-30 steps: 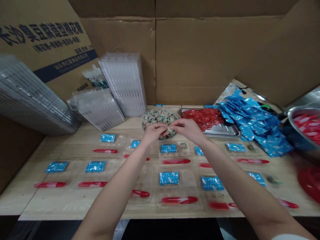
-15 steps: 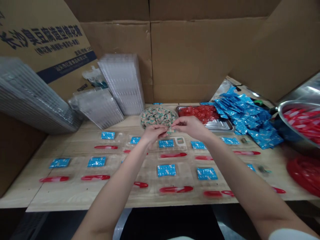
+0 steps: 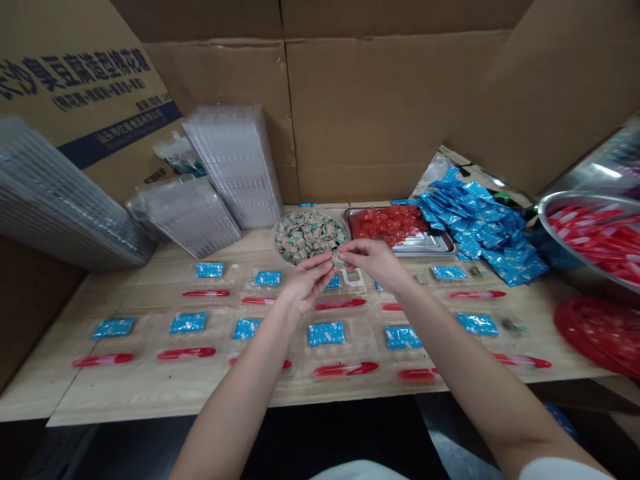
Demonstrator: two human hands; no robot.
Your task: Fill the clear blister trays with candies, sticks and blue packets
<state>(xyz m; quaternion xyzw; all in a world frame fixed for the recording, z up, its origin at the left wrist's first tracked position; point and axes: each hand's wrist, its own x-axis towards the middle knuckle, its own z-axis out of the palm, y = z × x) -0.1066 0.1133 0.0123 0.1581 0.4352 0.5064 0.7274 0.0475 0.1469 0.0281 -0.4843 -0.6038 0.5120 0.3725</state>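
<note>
Both forearms are bare, a white sleeve shows on the right arm, and white clothing shows below.

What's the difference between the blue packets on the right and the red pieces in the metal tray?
The blue packets are flat, shiny squares; the red pieces are small chunky lumps. The packets spill onto the wooden table; the red pieces sit inside a steel tray. Both lie heaped.

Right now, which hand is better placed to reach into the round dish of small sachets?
Probably your left hand: it sits just in front of the round dish, while your right hand lies nearer the metal tray of red pieces. Both hands meet at one small sachet, though.
</note>
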